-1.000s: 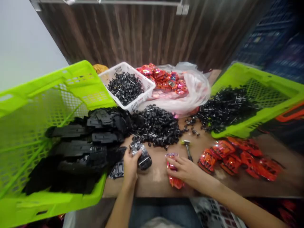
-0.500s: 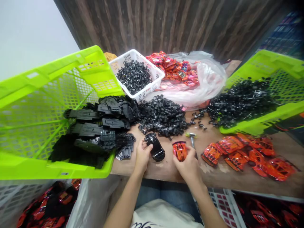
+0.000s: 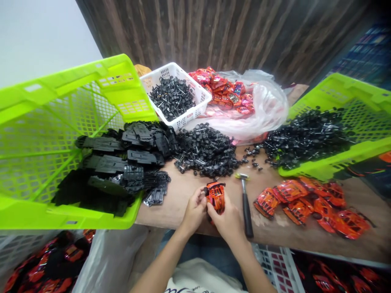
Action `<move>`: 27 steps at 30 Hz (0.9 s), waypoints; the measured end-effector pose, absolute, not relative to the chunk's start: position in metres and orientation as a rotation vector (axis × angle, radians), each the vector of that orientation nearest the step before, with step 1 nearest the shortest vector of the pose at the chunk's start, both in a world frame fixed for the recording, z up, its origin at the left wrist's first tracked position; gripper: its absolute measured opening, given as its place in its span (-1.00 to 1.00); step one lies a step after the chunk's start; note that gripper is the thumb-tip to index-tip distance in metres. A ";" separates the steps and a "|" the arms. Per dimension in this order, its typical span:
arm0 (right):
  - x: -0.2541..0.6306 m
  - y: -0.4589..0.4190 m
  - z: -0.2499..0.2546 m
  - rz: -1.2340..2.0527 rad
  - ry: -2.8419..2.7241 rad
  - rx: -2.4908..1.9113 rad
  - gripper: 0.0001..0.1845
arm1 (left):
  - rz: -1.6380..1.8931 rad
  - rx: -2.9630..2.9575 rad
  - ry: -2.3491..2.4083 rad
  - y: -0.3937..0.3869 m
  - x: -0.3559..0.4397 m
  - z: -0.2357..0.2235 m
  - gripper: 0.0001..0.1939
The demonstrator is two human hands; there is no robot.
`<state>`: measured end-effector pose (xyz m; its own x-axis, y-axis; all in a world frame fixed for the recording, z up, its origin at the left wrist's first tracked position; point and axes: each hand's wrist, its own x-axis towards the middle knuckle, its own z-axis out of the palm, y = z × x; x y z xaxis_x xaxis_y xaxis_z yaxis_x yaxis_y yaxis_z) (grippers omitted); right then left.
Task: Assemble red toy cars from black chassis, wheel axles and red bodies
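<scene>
Close to the table's front edge, my left hand (image 3: 195, 209) and my right hand (image 3: 226, 217) meet around one orange toy car (image 3: 216, 197). My left fingers grip its left side, where dark parts show. The right hand wraps its right side, thumb across the body. The black chassis is mostly hidden under the orange shell. Just right of my right hand lies a hammer (image 3: 247, 209) with a black handle and a yellowish head. Further right are several orange car shells (image 3: 297, 207). Behind the hands rises a heap of black wheel axles (image 3: 210, 150).
A tipped green crate (image 3: 143, 205) on the left spills black chassis plates (image 3: 106, 162). At the back stand a white basket (image 3: 195, 112) of wheels and a plastic bag (image 3: 271, 99) of red shells. Another green crate (image 3: 342, 152) with axles lies right. Baskets of car pieces sit below the table.
My hands have come together: the chassis from my left hand and the orange shell from my right are now joined between them. The hammer is now fully uncovered.
</scene>
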<state>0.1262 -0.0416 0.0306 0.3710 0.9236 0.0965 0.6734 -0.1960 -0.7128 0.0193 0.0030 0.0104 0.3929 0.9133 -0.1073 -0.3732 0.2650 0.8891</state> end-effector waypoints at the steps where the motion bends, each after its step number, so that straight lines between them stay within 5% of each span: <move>1: 0.126 -0.042 0.028 0.477 -1.366 -1.918 -0.30 | 0.967 0.906 0.708 0.003 0.019 0.012 -0.60; 6: 0.136 -0.046 0.028 0.778 -1.373 -1.650 -0.30 | 1.016 0.989 0.752 0.004 0.014 0.022 -0.52; 11: 0.157 -0.045 0.049 1.220 -1.129 -1.276 -0.54 | 0.954 1.125 0.712 -0.003 0.011 0.032 -0.57; 15: 0.156 -0.041 0.053 1.162 -1.083 -1.271 -0.67 | 0.984 1.179 0.702 -0.013 0.017 0.031 -0.59; 19: 0.155 -0.039 0.051 1.122 -1.215 -1.308 -0.59 | 1.096 1.030 0.725 -0.015 0.019 0.023 -0.58; 27: 0.147 -0.040 0.050 0.480 -1.945 -1.749 -0.67 | 0.961 1.165 0.992 0.008 0.007 0.011 -0.57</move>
<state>0.1471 -0.0403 0.0499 -0.0704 0.9908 0.1152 0.8233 0.1229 -0.5541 0.0071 0.0083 0.0113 0.2792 0.9538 -0.1107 -0.0805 0.1381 0.9871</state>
